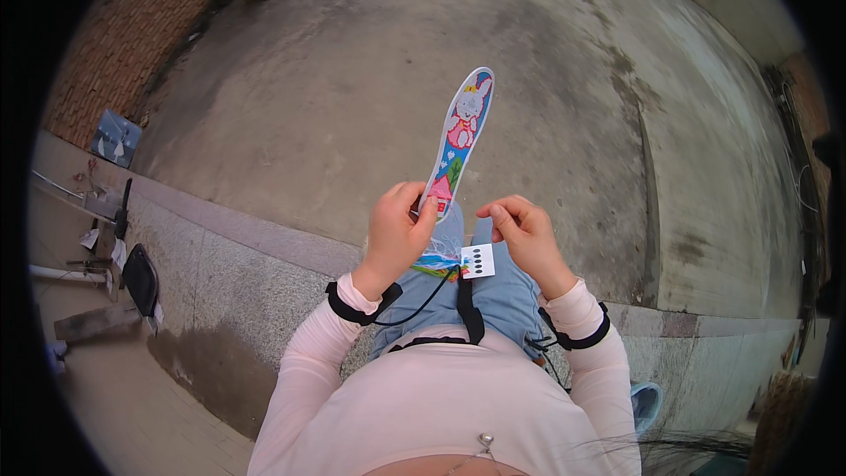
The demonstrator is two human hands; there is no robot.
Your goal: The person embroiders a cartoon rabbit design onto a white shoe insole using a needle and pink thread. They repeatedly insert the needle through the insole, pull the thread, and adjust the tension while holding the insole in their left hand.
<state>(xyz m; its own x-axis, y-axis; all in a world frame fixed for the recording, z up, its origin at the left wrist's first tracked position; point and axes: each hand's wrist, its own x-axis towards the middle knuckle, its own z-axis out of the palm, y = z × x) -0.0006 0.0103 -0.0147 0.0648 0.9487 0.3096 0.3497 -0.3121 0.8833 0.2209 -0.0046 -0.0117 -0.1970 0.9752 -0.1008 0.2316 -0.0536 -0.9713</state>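
Observation:
My left hand (pixel 401 223) grips the heel end of a cross-stitch insole (pixel 461 132), thumb on top and fingers beneath. The insole has a white border and a rabbit, trees and a house on a blue ground. My right hand (pixel 522 228) hovers just right of the insole, thumb and index finger drawn together; anything as fine as a needle or thread between them is too small to make out. Across my lap lies a bundle of coloured embroidery threads (pixel 437 262), white, blue, green and orange. A white card with black oval holes (pixel 478 260) rests beside the bundle.
Black bands (pixel 585 337) circle both forearms, with a black cable (pixel 423 309) running from the left one. A black strap (pixel 470 317) hangs over my lap. Concrete floor (pixel 317 112) spreads ahead past a stone ledge (pixel 238 264). A brick wall (pixel 132 33) stands at far left.

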